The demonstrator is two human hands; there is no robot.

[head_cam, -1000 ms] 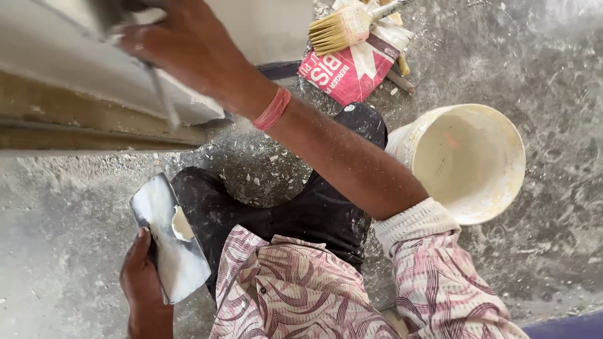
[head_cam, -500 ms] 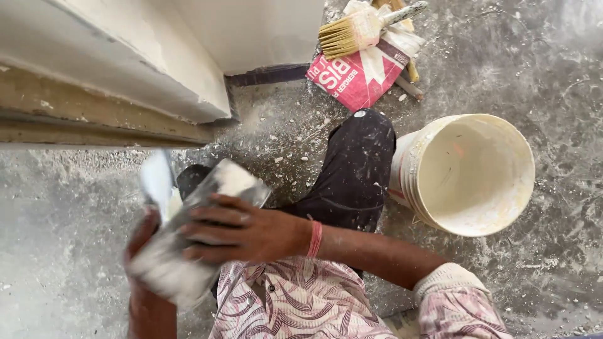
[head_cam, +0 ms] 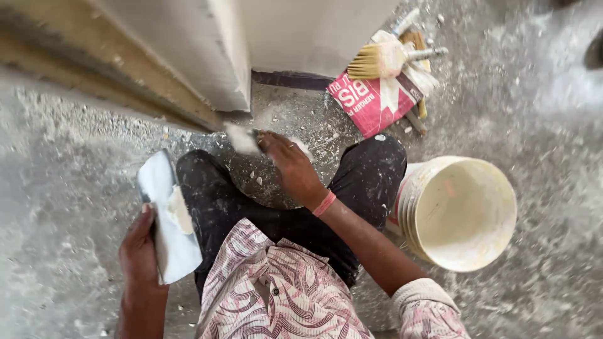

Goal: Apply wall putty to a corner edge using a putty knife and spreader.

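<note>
Head view. Right hand (head_cam: 290, 166) out ahead of the knees, fingers curled around a small putty blade (head_cam: 242, 139); the blade, loaded with white filler, points up-left at the lower corner of the white wall block (head_cam: 217, 59), just short of touching it. The blade's long axis runs roughly left-right.

Left hand (head_cam: 139, 242) is low at the left, fingers clamped on the near end of a flat metal hawk plate (head_cam: 168, 216); its long axis points away from the body, and a dab of filler sits on it. Right hand is nearer the wall. White bucket (head_cam: 461, 213) stands on the floor at the right, well apart.
</note>
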